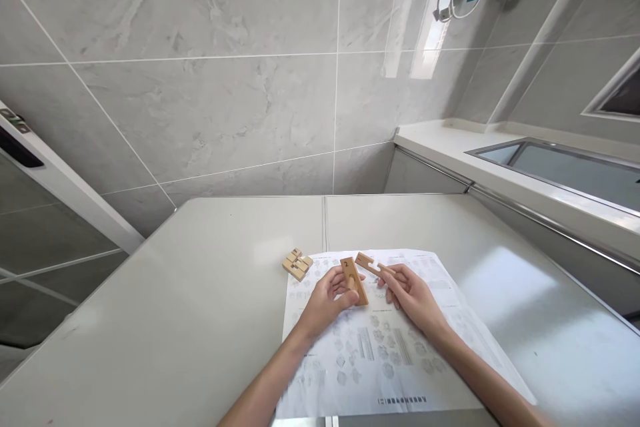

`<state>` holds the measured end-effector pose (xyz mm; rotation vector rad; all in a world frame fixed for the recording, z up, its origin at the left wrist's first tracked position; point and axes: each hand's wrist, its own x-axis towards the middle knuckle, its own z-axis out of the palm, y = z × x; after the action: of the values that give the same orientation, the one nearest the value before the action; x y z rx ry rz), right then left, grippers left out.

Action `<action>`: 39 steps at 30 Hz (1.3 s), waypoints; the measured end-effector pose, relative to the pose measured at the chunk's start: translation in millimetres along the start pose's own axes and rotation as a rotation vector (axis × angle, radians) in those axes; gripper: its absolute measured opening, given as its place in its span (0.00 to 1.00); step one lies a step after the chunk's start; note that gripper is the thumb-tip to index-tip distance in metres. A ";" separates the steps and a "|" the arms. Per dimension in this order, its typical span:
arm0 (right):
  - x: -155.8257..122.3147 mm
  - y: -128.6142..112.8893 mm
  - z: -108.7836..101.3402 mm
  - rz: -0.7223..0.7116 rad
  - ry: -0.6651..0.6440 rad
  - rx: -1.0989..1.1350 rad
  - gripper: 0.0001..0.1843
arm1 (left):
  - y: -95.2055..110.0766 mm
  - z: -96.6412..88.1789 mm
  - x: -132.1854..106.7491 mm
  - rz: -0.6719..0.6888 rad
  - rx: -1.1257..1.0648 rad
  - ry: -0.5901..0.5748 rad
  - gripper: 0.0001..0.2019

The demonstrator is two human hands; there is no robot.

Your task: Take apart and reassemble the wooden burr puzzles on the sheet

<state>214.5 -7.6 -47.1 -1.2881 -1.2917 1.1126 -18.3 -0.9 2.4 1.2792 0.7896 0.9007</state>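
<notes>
My left hand (pixel 334 295) is closed around a flat wooden puzzle piece (pixel 349 269) marked with a 2, its thumb lying over the lower part. Between the thumb and fingers of my right hand (pixel 407 293) is a second, notched wooden puzzle piece (pixel 367 260), tilted, with a dark mark near its far end. The two pieces are close together at their upper ends; whether they touch I cannot tell. Just left of my left hand, a small cluster of wooden blocks (pixel 297 265) lies at the sheet's upper left corner. Both hands are above the printed sheet (pixel 367 373).
The sheet lies on a white folding table (pixel 210 307) with a seam (pixel 325 223) down its middle. A tiled wall (pixel 210 107) rises behind it. At right runs a counter with a sink (pixel 565 167); a white-framed door (pixel 75 187) stands at left.
</notes>
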 end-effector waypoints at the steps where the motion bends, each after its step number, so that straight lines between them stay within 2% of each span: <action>1: -0.8 0.7 0.8 -0.004 -0.014 -0.034 0.26 | 1.0 -0.8 0.0 -0.012 -0.054 -0.010 0.33; 9: -5.0 -5.8 4.1 -0.024 -0.019 -0.227 0.24 | -6.2 -4.6 2.6 -0.022 -0.303 -0.033 0.38; 14: -5.2 -2.4 5.4 -0.052 0.013 -0.287 0.23 | -9.6 -5.5 4.4 -0.023 -0.400 0.006 0.36; 21: -0.1 4.8 1.5 -0.204 0.116 -0.418 0.29 | -11.4 -6.0 5.5 -0.024 -0.451 0.021 0.33; 29: -4.9 7.7 6.5 -0.261 0.006 -0.563 0.26 | -4.1 -3.9 3.2 -0.020 -0.316 -0.065 0.33; 33: -4.8 10.9 6.8 -0.308 0.028 -0.613 0.25 | 0.3 -2.6 2.0 0.004 -0.267 -0.092 0.31; 39: -1.3 20.8 4.7 -0.331 0.102 -0.709 0.25 | -3.3 -3.0 2.9 -0.026 -0.252 -0.068 0.33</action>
<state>212.3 -8.3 -68.4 -1.5230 -1.8232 0.3465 -19.3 2.9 -1.2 1.0707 0.6168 0.9008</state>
